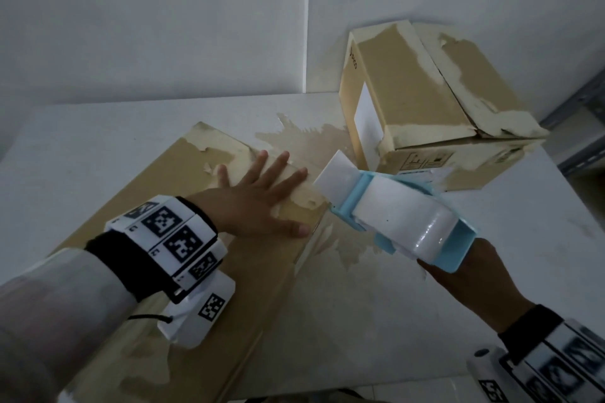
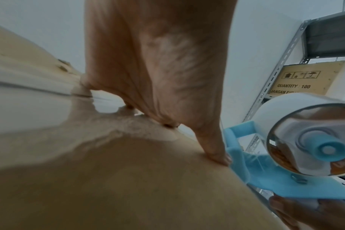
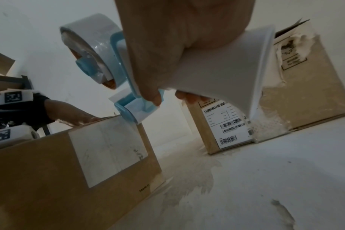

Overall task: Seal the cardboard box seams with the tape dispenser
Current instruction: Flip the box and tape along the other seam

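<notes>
Your left hand (image 1: 258, 203) lies flat, fingers spread, on the cardboard box (image 1: 183, 271); your right hand (image 1: 471, 275) is wrapped round the tape dispenser (image 1: 402, 222) at the box's far edge. The dispenser looks light and rigid, so grip its handle.

1. The tape dispenser (image 1: 393, 222) I gripped was light blue, its tape roll (image 1: 412, 216) glossy white.
2. The cardboard box (image 1: 209, 271) was tan with pale torn patches.
3. My wristband (image 1: 173, 235) carried black-and-white square codes.
4. The table (image 1: 458, 288) looked off-white.
</notes>
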Available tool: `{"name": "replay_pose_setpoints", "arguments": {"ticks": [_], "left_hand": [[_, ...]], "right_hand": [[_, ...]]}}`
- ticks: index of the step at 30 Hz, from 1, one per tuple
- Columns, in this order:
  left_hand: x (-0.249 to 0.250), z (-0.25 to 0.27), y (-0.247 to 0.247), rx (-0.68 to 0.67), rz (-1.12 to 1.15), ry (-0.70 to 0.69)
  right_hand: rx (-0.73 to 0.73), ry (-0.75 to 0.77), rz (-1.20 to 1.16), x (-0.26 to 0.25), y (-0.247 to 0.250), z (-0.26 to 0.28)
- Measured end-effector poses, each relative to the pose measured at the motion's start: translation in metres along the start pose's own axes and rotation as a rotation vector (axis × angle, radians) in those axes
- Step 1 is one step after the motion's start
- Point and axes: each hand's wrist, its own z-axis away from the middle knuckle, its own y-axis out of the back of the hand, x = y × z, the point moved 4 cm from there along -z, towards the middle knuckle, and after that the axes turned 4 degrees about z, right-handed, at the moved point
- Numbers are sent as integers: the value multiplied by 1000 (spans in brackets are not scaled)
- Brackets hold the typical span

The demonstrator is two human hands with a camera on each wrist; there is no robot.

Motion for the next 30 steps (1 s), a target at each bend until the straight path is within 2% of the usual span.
{"name": "replay_pose_setpoints", "arguments": {"ticks": [4,7,10,11,14,21,25,30], "left_hand": [[-2,2,-1,2,23,5],[-5,-2,-1,0,24,16],[-4,-4,-1,-13,11,12],[-5,-4,-2,-7,2,2],[-3,-2,0,15,2,-13],[0,3,4,59,7,-3],[-2,8,14,73,15,-30],[-29,22,49,230,96,-109]], "right_hand": [[-176,-124,389,35,-2,22],[-73,-216,363,70,16,48],[-1,-330,294,79,27,42],[-15,-310,291,78,23,37],[-179,-242,350,84,-4,28],[-263,-146,607,83,-32,20],[-401,-160,637,90,-43,26],[-453,-191,602,71,-24,23]]}}
